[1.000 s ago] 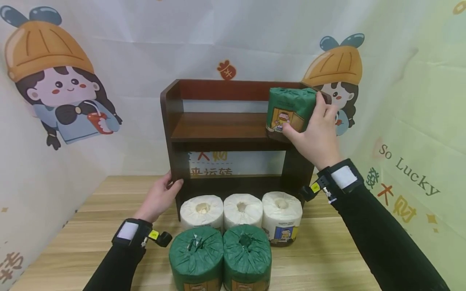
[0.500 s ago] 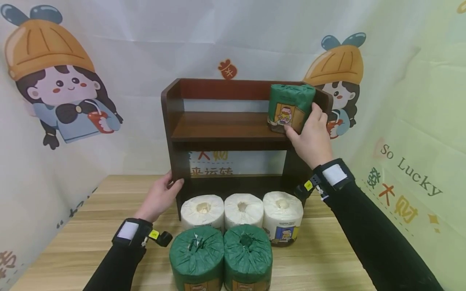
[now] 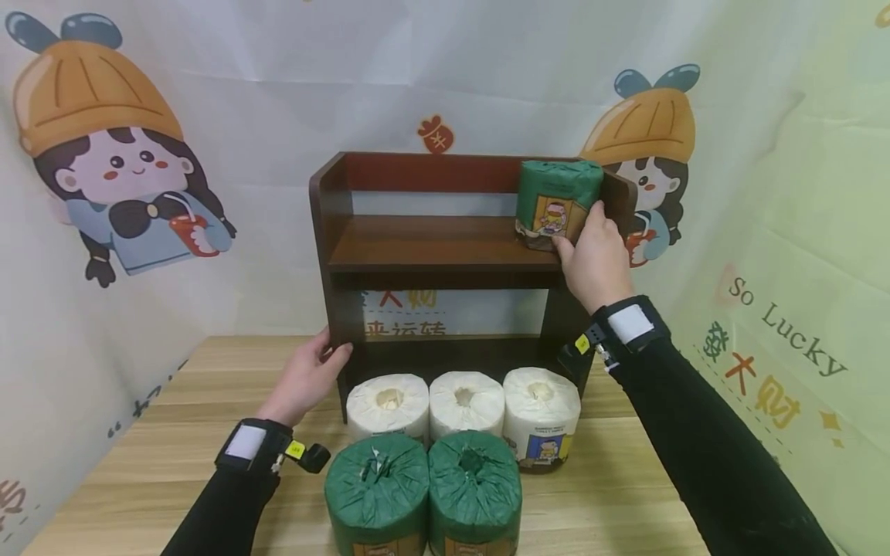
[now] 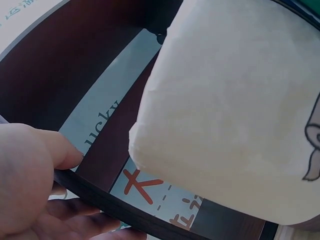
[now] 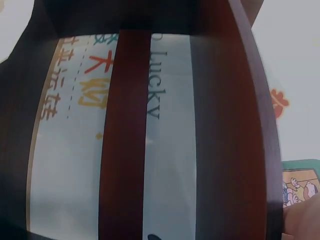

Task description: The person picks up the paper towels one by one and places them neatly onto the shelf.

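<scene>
A dark brown wooden shelf (image 3: 431,241) with two levels stands on the table. My left hand (image 3: 304,380) grips its left side panel near the bottom; in the left wrist view the thumb (image 4: 65,150) lies on one side of the panel's edge and fingers on the other. At the right end of the upper level is a green-wrapped toilet roll (image 3: 560,179), upright. My right hand (image 3: 595,261) holds it, thumb on the front and fingers at its right side, partly hidden. Only a piece of that roll (image 5: 300,182) shows in the right wrist view.
Three white-wrapped toilet rolls (image 3: 467,401) stand in a row before the shelf's lower level. Two green-wrapped rolls (image 3: 378,483) stand nearer on the wooden table (image 3: 167,463). A printed cloth (image 3: 278,116) hangs behind and at both sides.
My right hand has moved the green toilet roll back and slightly right, onto the upper level, and its grip sits lower on the roll. The left hand stays on the shelf's side panel.
</scene>
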The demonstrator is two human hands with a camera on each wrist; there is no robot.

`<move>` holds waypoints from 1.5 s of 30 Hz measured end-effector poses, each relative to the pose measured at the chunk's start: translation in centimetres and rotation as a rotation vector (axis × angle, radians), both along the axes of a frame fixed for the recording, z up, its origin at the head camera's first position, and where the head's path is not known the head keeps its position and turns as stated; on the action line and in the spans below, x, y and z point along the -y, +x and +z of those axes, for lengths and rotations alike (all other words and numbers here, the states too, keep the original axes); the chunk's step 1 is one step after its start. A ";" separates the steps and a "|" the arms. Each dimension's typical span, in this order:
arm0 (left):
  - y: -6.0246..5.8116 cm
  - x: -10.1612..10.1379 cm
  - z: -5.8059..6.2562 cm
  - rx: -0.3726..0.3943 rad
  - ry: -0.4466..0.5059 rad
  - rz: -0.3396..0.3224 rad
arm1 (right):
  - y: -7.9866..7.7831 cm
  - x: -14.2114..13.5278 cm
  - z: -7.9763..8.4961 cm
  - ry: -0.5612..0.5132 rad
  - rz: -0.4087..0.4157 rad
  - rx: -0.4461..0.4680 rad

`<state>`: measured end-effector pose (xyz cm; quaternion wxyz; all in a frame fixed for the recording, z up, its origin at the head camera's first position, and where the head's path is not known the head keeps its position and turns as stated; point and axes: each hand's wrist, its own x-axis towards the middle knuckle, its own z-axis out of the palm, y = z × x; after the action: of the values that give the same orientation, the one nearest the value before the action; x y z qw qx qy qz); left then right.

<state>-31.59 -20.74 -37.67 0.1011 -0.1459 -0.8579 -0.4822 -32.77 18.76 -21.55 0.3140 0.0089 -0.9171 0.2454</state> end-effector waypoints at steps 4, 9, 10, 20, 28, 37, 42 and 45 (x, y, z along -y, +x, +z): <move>0.0 0.0 0.0 -0.007 -0.001 -0.001 | -0.2 0.0 0.0 -0.003 -0.013 0.006; 0.0 0.1 0.0 -0.011 -0.004 -0.002 | -0.1 0.1 -0.3 0.001 -0.018 -0.006; 0.0 0.1 0.0 -0.012 -0.003 -0.003 | -0.1 0.1 -0.4 0.000 -0.013 -0.013; -0.1 0.1 0.0 0.001 0.005 -0.008 | 1.8 -0.6 -1.4 -0.046 0.108 -0.147; 0.0 0.1 0.0 0.012 -0.003 0.000 | 4.4 -0.7 -4.0 -0.007 0.245 -0.299; 0.2 0.1 0.1 0.008 -0.004 0.001 | 7.2 -0.1 -7.0 0.024 0.387 -0.346; 0.1 0.0 0.0 0.006 -0.012 0.001 | 8.7 0.3 -8.9 -0.002 0.467 -0.281; 0.0 0.0 0.0 0.002 -0.010 -0.003 | 9.7 0.5 -10.0 -0.022 0.524 -0.217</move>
<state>-31.57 -20.79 -37.68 0.0986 -0.1472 -0.8603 -0.4781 -23.11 18.22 -31.59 0.3363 0.2687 -0.8419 0.3256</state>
